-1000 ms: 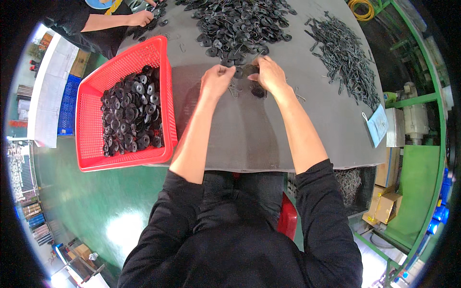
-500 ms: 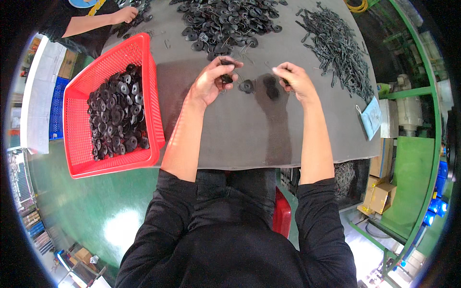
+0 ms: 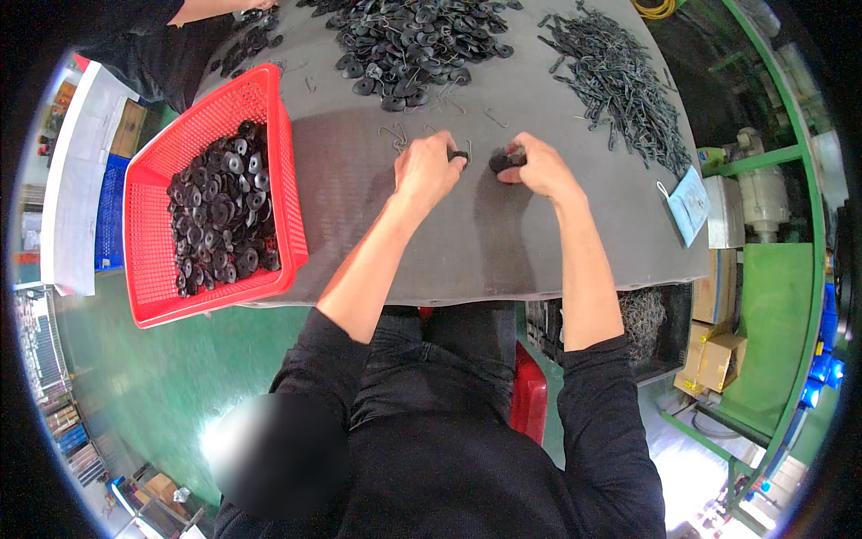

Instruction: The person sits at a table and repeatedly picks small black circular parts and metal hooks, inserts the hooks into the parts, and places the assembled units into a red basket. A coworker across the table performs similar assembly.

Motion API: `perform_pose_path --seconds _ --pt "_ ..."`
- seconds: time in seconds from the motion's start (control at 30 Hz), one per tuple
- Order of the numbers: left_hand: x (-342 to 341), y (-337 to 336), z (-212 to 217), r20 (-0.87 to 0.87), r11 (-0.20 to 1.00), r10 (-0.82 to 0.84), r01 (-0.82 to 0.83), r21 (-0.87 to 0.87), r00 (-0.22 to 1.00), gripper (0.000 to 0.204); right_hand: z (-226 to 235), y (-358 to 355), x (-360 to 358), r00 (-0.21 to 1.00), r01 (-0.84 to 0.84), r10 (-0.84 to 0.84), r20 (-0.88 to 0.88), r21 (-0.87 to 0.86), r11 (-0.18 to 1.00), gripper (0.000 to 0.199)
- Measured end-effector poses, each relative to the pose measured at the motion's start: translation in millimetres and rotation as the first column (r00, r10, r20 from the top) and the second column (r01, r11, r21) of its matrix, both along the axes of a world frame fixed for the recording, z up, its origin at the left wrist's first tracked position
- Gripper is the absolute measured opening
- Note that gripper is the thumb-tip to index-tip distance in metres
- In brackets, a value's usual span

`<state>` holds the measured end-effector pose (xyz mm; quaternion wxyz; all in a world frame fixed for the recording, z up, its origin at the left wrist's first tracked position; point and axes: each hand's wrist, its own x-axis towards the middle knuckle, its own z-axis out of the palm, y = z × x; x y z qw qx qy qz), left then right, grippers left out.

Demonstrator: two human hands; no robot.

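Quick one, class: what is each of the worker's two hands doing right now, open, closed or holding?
Left hand: closed on a black piece, mostly hidden.
Right hand: closed on black discs; count unclear.

Both bare forearms (image 3: 383, 250) slanted forward and inward. The left hand (image 3: 429, 168) and right hand (image 3: 542, 169) were curled in pinches, close but apart.
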<state>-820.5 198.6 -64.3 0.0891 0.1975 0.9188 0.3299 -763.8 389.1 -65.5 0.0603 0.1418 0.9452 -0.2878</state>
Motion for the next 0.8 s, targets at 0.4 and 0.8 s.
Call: perform_pose_path --seconds 0.4,0.8 --pt "30.8 -223.9 107.7 -0.398 0.871 0.344 -0.447 -0.203 0.851 0.017 45.3 -98.3 -30.7 0.943 -0.306 0.27 -0.195 -0.187 0.933 0.035" --pt "48.8 -133.2 117.1 -0.759 0.944 0.313 -0.102 0.313 0.571 0.02 72.0 -176.8 -63.9 0.642 -0.242 0.01 -0.766 -0.19 0.952 0.05"
